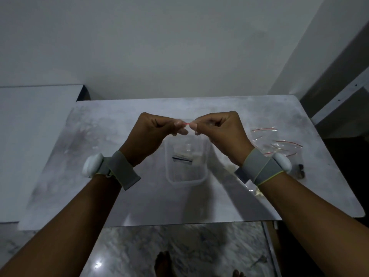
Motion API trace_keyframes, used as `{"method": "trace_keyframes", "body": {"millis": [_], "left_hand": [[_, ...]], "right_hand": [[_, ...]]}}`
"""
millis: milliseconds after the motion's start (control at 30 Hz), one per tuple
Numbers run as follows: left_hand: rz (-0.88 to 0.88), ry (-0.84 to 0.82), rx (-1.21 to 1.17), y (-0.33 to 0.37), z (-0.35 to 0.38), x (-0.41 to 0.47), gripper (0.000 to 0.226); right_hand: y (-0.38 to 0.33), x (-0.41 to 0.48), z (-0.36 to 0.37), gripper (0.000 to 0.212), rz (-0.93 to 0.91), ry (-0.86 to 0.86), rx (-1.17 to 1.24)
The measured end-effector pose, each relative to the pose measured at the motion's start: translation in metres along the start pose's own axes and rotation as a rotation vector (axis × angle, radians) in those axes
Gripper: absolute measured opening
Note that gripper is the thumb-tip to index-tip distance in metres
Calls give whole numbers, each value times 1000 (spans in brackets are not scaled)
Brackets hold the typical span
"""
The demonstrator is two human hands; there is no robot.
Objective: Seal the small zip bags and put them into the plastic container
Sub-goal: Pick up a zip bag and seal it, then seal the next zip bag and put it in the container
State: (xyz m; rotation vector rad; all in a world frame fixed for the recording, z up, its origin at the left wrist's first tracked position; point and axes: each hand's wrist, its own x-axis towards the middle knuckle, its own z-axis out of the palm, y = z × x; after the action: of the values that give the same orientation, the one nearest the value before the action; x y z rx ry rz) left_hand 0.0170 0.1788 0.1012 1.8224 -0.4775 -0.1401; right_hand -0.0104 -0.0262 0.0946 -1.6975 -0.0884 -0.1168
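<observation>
Plastic container (186, 177) sits on bench (99, 136) below the hands, something already inside. Above it, left hand (153, 134) & right hand (221, 132), fingers clamped on zip bag (187, 124) red strip. Sealing step, prob. Next: pinch along strip, drop in. More bags (277, 142) far right.

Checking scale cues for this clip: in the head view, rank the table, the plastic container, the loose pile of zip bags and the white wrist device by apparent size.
1. table
2. plastic container
3. pile of zip bags, spread thin, so close to the container
4. white wrist device, though it sits nearer the camera
</observation>
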Motion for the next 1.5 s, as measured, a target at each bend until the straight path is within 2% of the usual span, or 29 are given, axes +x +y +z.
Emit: {"method": "trace_keyframes", "body": {"millis": [100, 400, 567, 700, 833, 1000, 1200, 1367, 1500], "left_hand": [[31, -4, 18, -5, -4, -2, 20], [-186, -20, -41, -44, -4, -1, 21], [-266, 160, 128, -71, 2, 18, 23], [-211, 286, 266, -75, 11, 35, 34], [-126, 295, 318, -66, 33, 45, 33], [-35, 206, 286, -38, 90, 56, 26], [-78, 43, 265, -24, 168, 59, 24], [-165, -89, 281, -28, 244, 54, 34], [-214, -98, 342, -36, 280, 45, 50]], "right_hand": [[5, 2, 1, 10, 43, -15, 49], [39, 6, 3, 10, 141, 22, 71], [60, 29, 17, 13, 205, 82, -8], [70, 45, 21, 22, 224, 115, -7], [72, 38, 5, 26, 206, 159, -24], [71, 11, -55, 21, 221, 281, -65], [79, -31, -129, 17, 225, 456, -170], [104, -73, -200, 18, 313, 541, -257], [127, -89, -225, 20, 386, 492, -310]]}}
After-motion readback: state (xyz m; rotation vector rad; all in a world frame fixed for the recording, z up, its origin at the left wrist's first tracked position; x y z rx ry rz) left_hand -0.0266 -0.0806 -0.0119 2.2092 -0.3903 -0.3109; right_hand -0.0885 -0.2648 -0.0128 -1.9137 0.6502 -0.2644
